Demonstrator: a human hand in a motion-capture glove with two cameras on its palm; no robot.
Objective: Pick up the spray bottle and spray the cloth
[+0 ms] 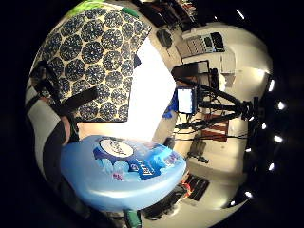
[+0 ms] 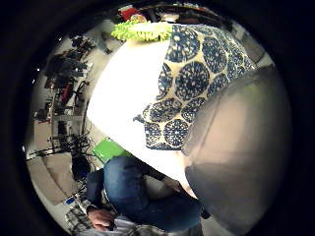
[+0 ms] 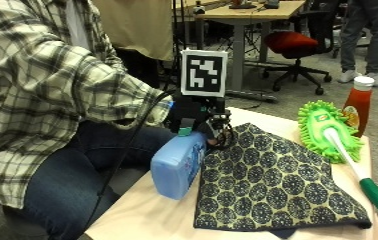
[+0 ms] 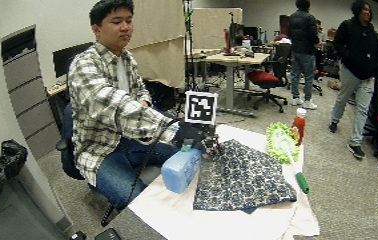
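A light blue spray bottle (image 3: 178, 170) (image 4: 180, 171) stands at the table's near-left edge, right beside a blue-and-cream patterned cloth (image 3: 275, 185) (image 4: 242, 177). My gloved right hand (image 3: 199, 120) (image 4: 195, 136) grips the bottle at its top, fingers curled round the neck. I cannot tell whether the base touches the table. The bottle's labelled body (image 1: 123, 171) fills much of the little finger side palm view, with the cloth (image 1: 90, 61) spread beyond it. In the thumb side palm view the cloth (image 2: 192, 83) lies on the white table beside a dark blurred shape close to the palm.
A lime green duster mop (image 3: 325, 127) (image 2: 142, 30) with a green-tipped handle lies along the cloth's far side. A red ketchup bottle (image 3: 357, 102) stands behind it. The white table (image 3: 149, 220) ends just left of the bottle, by the person's knees.
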